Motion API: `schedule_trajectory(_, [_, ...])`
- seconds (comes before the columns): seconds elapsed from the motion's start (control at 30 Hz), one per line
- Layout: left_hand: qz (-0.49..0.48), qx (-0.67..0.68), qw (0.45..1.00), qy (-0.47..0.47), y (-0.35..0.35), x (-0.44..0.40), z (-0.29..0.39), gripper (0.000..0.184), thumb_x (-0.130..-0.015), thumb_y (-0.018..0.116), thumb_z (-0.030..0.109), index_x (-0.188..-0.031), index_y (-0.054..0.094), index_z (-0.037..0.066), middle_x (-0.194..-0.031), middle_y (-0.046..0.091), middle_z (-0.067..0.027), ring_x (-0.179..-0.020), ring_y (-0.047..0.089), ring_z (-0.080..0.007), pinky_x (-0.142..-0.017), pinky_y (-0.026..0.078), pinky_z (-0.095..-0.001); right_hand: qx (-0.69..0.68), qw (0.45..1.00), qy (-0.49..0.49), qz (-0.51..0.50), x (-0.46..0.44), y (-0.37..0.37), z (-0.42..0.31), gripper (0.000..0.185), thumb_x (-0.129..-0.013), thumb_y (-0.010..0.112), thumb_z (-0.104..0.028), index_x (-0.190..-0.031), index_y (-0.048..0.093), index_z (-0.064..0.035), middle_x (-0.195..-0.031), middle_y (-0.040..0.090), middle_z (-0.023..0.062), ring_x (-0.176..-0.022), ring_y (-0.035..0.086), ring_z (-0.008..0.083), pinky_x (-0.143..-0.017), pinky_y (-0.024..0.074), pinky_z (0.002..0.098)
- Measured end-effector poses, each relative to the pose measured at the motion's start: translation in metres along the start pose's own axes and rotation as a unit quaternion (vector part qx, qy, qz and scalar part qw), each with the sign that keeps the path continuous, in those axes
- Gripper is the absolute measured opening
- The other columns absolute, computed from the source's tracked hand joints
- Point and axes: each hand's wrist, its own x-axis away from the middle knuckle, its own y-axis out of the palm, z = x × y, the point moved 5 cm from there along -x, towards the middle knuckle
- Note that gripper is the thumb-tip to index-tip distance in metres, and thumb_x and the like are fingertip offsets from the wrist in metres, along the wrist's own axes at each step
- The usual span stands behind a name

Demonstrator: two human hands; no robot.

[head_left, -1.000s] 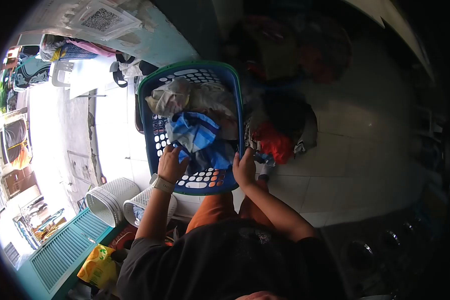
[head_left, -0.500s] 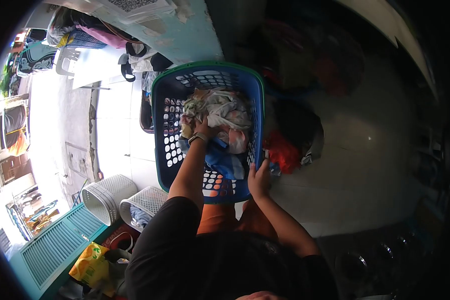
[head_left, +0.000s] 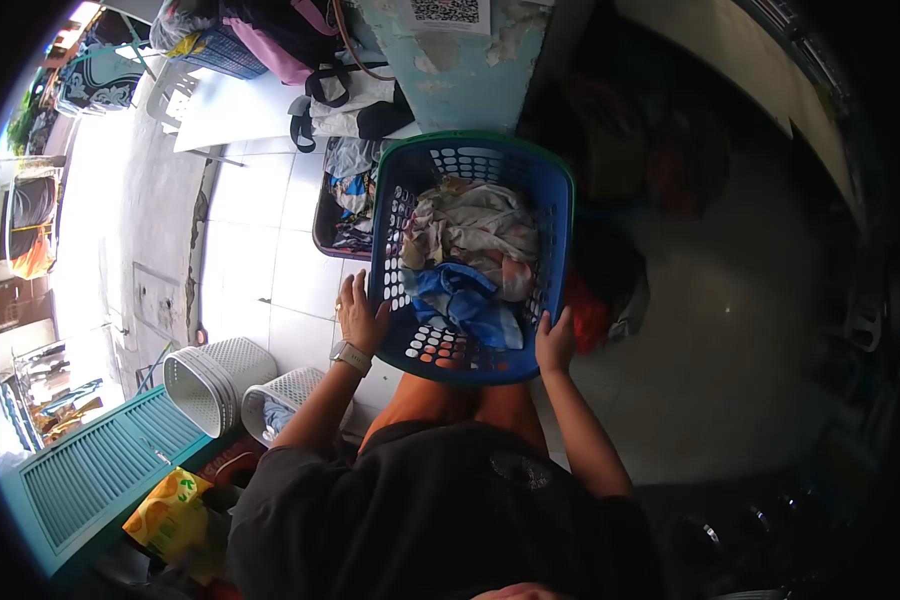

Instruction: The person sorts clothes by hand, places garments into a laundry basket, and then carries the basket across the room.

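Note:
A blue laundry basket (head_left: 472,377) with a green rim is held up in front of my body. Inside it lie crumpled whitish cloth (head_left: 480,222) and a blue patterned cloth (head_left: 462,302). My left hand (head_left: 360,318), with a watch at the wrist, is at the basket's lower left side, its fingers apart and raised beside the rim. On the lower right side, my right hand (head_left: 556,342) grips the rim, the fingers partly hidden behind the wall.
Past the basket's left side is a dark case (head_left: 325,218) of clothes on the tiled floor. White baskets (head_left: 220,385) stand lower left by a teal louvered panel (head_left: 110,470). A red cloth (head_left: 592,318) lies at right, below a peeling pillar (head_left: 450,85).
My left hand has come out of the clothes to the basket's left side. The basket sits farther right in view, and more of the case of clothes shows.

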Motion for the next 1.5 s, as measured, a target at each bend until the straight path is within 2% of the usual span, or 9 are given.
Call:
schedule_trajectory(0.1, [-0.08, 0.172, 0.971, -0.147, 0.057, 0.057, -0.074, 0.066, -0.079, 0.068, 0.021, -0.132, 0.033, 0.004, -0.109, 0.056, -0.0179, -0.097, 0.06, -0.0282, -0.079, 0.052, -0.0412, 0.029, 1.0, -0.003, -0.013, 0.001, -0.004, -0.008, 0.034, -0.088, 0.052, -0.029, -0.107, 0.047, -0.0004, -0.095, 0.058, 0.0226, -0.085, 0.059, 0.0395, -0.069, 0.0473, 0.0468])
schedule_trajectory(0.2, [-0.162, 0.507, 0.719, -0.447, 0.057, 0.085, -0.04, 0.041, -0.081, 0.066, 0.014, -0.116, 0.045, 0.009, -0.097, 0.062, -0.0098, -0.078, 0.065, -0.0215, -0.062, 0.058, -0.0388, 0.031, 0.994, -0.062, 0.08, 0.002, -0.002, -0.006, 0.037, -0.088, 0.053, -0.032, -0.108, 0.047, -0.0008, -0.091, 0.06, 0.0211, -0.081, 0.06, 0.0401, -0.069, 0.0475, 0.0462])
schedule_trajectory(0.43, [-0.135, 0.509, 0.723, -0.448, 0.067, 0.07, -0.043, 0.035, -0.073, 0.057, -0.002, -0.107, 0.055, -0.006, -0.092, 0.063, -0.0175, -0.075, 0.067, -0.0288, -0.064, 0.057, -0.0367, 0.009, 0.995, -0.046, 0.093, 0.01, -0.011, -0.006, 0.045, -0.086, 0.057, -0.041, -0.103, 0.05, -0.0002, -0.091, 0.06, 0.0209, -0.084, 0.06, 0.0395, -0.069, 0.0472, 0.0449])
schedule_trajectory(0.53, [-0.158, 0.492, 0.734, -0.441, 0.066, 0.069, -0.052, 0.032, -0.074, 0.06, 0.001, -0.105, 0.057, -0.006, -0.09, 0.064, -0.0169, -0.073, 0.067, -0.0284, -0.062, 0.057, -0.037, 0.026, 0.988, -0.099, 0.114, 0.021, -0.016, -0.011, 0.045, -0.084, 0.059, -0.043, -0.097, 0.051, -0.0005, -0.088, 0.061, 0.0202, -0.082, 0.06, 0.0388, -0.068, 0.0471, 0.045])
schedule_trajectory(0.67, [-0.165, 0.425, 0.776, -0.435, 0.053, 0.066, -0.045, 0.027, -0.079, 0.063, 0.014, -0.101, 0.06, -0.002, -0.085, 0.065, -0.0133, -0.068, 0.067, -0.0255, -0.055, 0.057, -0.0373, 0.065, 0.997, 0.033, -0.004, 0.025, -0.003, 0.008, 0.049, -0.083, 0.056, -0.048, -0.091, 0.057, 0.0003, -0.092, 0.062, 0.0218, -0.085, 0.06, 0.0407, -0.072, 0.0467, 0.0477])
schedule_trajectory(0.9, [-0.303, 0.463, 0.742, -0.377, 0.059, 0.051, -0.062, 0.036, -0.079, 0.068, 0.02, -0.097, 0.059, -0.01, -0.086, 0.066, -0.0169, -0.069, 0.068, -0.0275, -0.055, 0.058, -0.0392, 0.058, 0.991, 0.117, -0.04, 0.041, -0.02, -0.021, 0.048, -0.082, 0.062, -0.037, -0.107, 0.057, 0.0034, -0.106, 0.062, 0.0226, -0.101, 0.059, 0.0391, -0.087, 0.0446, 0.0402])
schedule_trajectory(1.17, [-0.326, 0.469, 0.777, -0.264, 0.058, 0.011, -0.099, 0.032, -0.073, 0.062, 0.004, -0.104, 0.06, -0.004, -0.083, 0.066, -0.012, -0.066, 0.065, -0.0228, -0.058, 0.054, -0.0332, -0.28, 0.949, 0.137, -0.038, 0.065, 0.023, -0.015, 0.02, -0.085, 0.061, -0.017, -0.1, 0.056, -0.0043, -0.085, 0.062, 0.0045, -0.078, 0.057, 0.016, -0.077, 0.0426, 0.0326])
schedule_trajectory(1.4, [-0.372, 0.488, 0.737, -0.283, -0.071, -0.006, -0.167, 0.026, -0.072, 0.06, 0.005, -0.097, 0.062, -0.002, -0.08, 0.066, -0.0113, -0.065, 0.065, -0.019, -0.058, 0.053, -0.0299, -0.329, 0.921, 0.199, -0.06, 0.145, 0.001, -0.148, 0.019, -0.089, 0.059, -0.015, -0.1, 0.054, -0.0005, -0.08, 0.06, 0.0059, -0.073, 0.056, 0.013, -0.07, 0.045, 0.0277])
schedule_trajectory(1.5, [-0.383, 0.461, 0.749, -0.283, -0.132, 0.097, -0.275, 0.024, -0.071, 0.06, 0.004, -0.095, 0.062, -0.003, -0.079, 0.065, -0.0102, -0.066, 0.064, -0.0179, -0.059, 0.053, -0.029, -0.349, 0.913, 0.195, -0.076, 0.281, 0.053, -0.171, 0.016, -0.089, 0.059, -0.015, -0.096, 0.055, -0.0008, -0.079, 0.06, 0.0063, -0.071, 0.056, 0.0123, -0.068, 0.0454, 0.0271])
